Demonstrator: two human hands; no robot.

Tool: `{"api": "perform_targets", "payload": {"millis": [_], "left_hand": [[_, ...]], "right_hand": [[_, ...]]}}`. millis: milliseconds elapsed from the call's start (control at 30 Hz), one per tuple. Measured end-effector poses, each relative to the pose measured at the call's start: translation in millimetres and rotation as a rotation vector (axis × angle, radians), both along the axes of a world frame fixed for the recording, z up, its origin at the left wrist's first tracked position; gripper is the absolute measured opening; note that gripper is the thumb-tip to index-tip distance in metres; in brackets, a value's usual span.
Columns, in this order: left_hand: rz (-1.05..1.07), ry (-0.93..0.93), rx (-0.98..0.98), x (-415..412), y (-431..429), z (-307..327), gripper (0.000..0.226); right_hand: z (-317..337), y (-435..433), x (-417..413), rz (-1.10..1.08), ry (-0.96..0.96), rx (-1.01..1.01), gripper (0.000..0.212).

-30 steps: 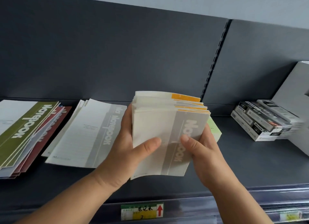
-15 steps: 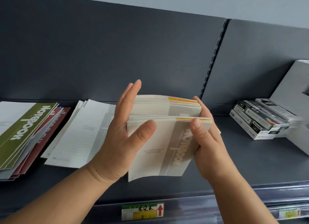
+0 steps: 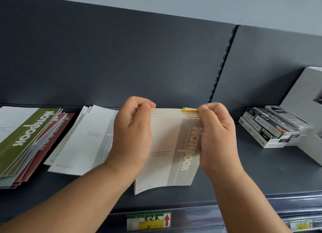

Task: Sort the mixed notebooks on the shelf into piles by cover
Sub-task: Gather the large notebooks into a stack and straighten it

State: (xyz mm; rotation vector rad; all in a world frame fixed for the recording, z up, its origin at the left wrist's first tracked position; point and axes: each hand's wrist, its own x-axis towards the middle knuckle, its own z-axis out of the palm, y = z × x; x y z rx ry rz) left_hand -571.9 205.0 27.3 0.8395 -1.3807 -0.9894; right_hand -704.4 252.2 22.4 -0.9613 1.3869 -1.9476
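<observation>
A stack of notebooks [image 3: 172,151] stands tilted on the dark shelf [image 3: 261,171]; its front cover is cream with a grey band reading "Notebook", and orange and green edges show at the top right. My left hand [image 3: 132,133] grips the stack's top left edge with curled fingers. My right hand [image 3: 216,133] pinches its top right corner. A pile of cream-and-grey notebooks [image 3: 83,140] lies flat to the left. Farther left lies a mixed pile with an olive green notebook [image 3: 26,138] on top and dark red notebooks [image 3: 52,142] under it.
Stacked black-and-white boxes [image 3: 268,128] sit at the right, with a large grey box [image 3: 306,114] leaning behind them. A price label [image 3: 148,221] with a red arrow is on the shelf's front rail. A slotted upright [image 3: 221,63] divides the back panel.
Both hands moved up from the stack's sides to its top edge and curled closed. The stack went from spread and fanned to gathered together, standing more upright.
</observation>
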Motion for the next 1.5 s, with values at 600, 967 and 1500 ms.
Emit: {"api": "perform_targets", "payload": {"millis": [600,967,1500], "left_hand": [[-0.251,-0.124,-0.079,20,7,-95,0.044],[-0.075,-0.512,0.176,22,-28,-58,0.015],[0.212,-1.025,0.442,124,-104,-40,0.066]], "right_hand": [[-79,16,-5,0.12,0.217,0.112,0.041],[-42,-10,7,0.053,0.356,0.381,0.025],[-41,-68,18,0.081,0.455,0.998,0.025]]}}
